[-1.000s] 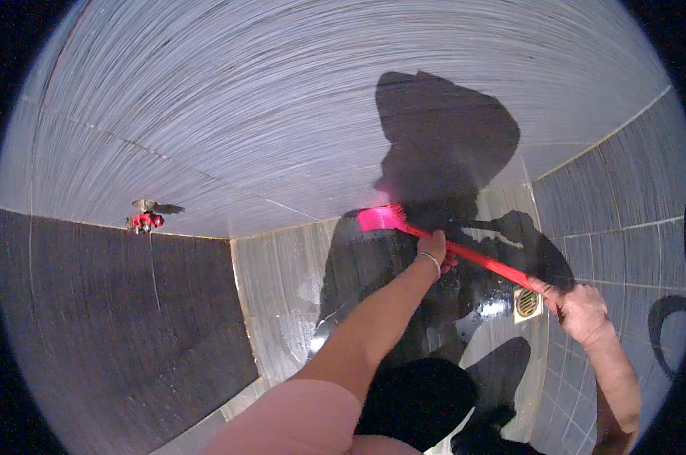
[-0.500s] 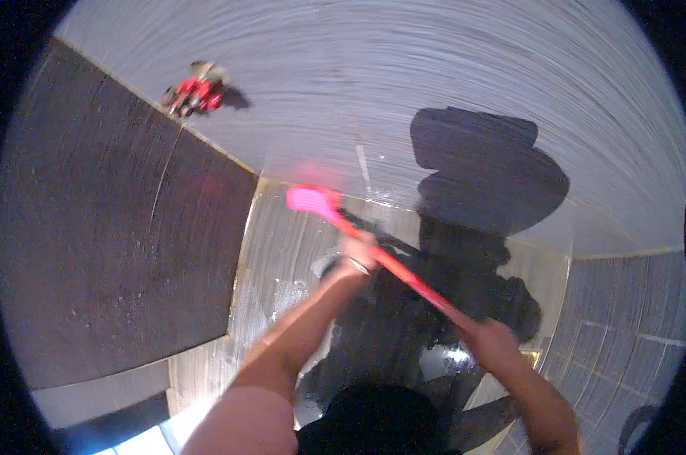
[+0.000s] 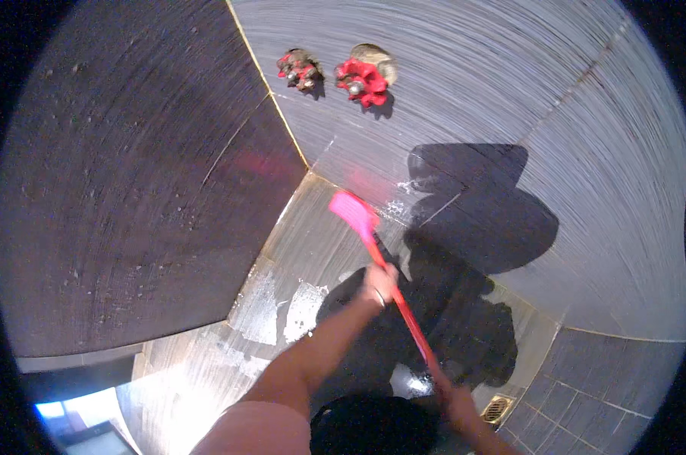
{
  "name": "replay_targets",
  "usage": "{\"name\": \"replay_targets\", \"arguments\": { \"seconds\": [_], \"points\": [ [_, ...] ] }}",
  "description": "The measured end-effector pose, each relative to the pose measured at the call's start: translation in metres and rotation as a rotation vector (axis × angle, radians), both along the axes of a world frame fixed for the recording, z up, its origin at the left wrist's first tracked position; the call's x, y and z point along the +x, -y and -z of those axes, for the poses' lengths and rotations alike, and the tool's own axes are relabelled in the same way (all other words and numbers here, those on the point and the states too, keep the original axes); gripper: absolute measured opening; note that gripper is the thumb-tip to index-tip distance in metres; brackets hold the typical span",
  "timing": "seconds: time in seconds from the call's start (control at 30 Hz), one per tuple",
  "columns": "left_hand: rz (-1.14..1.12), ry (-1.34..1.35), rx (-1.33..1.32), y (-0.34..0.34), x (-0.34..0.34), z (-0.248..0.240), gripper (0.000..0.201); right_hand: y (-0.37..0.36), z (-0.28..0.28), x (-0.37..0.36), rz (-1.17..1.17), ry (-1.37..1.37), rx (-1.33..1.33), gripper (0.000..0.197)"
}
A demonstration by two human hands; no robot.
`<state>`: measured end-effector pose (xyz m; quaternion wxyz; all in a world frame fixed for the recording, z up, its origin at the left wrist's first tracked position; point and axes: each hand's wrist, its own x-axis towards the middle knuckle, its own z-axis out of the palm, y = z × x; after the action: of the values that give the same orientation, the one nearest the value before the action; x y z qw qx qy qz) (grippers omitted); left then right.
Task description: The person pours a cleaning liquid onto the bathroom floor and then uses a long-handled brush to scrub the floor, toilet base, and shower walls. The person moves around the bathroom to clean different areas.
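A long-handled scrub brush with a pink head (image 3: 354, 213) and a red handle (image 3: 413, 322) slants across the middle of the view. My left hand (image 3: 380, 282), a bracelet at its wrist, is closed round the handle a little below the head. Farther down, near the handle's end, my right hand (image 3: 458, 406) is wrapped round it, its fingers partly blurred. The brush head is by the seam where the wet floor (image 3: 303, 241) meets the grey wall (image 3: 464, 76); I cannot tell whether it touches. White foam (image 3: 396, 206) clings along that seam.
Two red valve handles (image 3: 364, 82) (image 3: 299, 70) stick out of the grey wall near the corner. A dark wall (image 3: 146, 189) rises at the left. A brass floor drain (image 3: 497, 409) lies at the lower right by a tiled wall (image 3: 586, 387). My shadow covers much of the floor.
The view has turned, so the corner and valves sit farther right. The brush now stands steeper, its head slightly lower and farther right in the picture. Both hands still hold it.
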<state>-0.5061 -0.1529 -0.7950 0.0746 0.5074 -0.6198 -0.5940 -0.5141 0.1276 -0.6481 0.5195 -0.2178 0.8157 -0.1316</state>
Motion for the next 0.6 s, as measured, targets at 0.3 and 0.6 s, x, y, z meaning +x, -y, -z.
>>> {"name": "replay_targets", "arguments": {
  "seconds": [0.3, 0.6],
  "points": [
    [-0.426, -0.260, 0.490, 0.109, 0.055, 0.076, 0.026, 0.088, -0.008, 0.023, -0.207, -0.224, -0.384, 0.050],
    [-0.431, -0.681, 1.195, -0.020, -0.008, -0.110, 0.041, 0.006, -0.069, 0.049, 0.172, -0.355, -0.387, 0.048]
  ]
}}
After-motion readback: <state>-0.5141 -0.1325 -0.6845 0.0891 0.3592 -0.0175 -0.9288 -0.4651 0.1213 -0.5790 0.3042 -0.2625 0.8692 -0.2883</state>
